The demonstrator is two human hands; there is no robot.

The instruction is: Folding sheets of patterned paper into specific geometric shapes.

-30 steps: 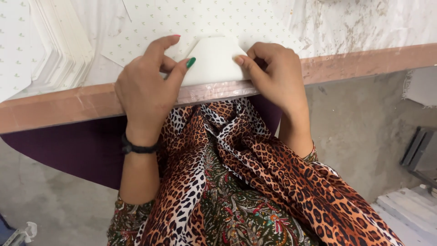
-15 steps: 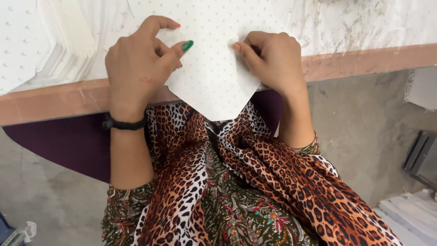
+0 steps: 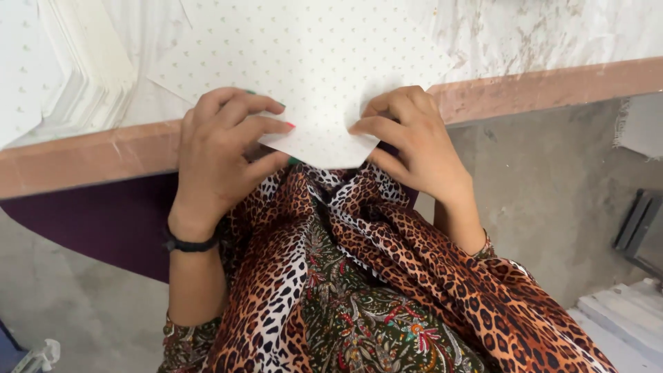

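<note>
We sit at a worn white worktable [image 3: 552, 27] with a reddish wooden edge [image 3: 539, 86], a bare concrete floor [image 3: 545, 200] below and a fanned stack of similar white sheets [image 3: 83, 69] at our upper left. Our left hand [image 3: 221, 155] and right hand [image 3: 407, 141] both pinch a white dotted sheet [image 3: 311, 62], fingers curled narrowly on its lower corner, which overhangs the table edge toward our leopard-print scarf [image 3: 387, 269]. We judge the sheet is being aligned or folded at that corner; pressing a clean fold would call for matched edges and steady, even finger pressure.
</note>
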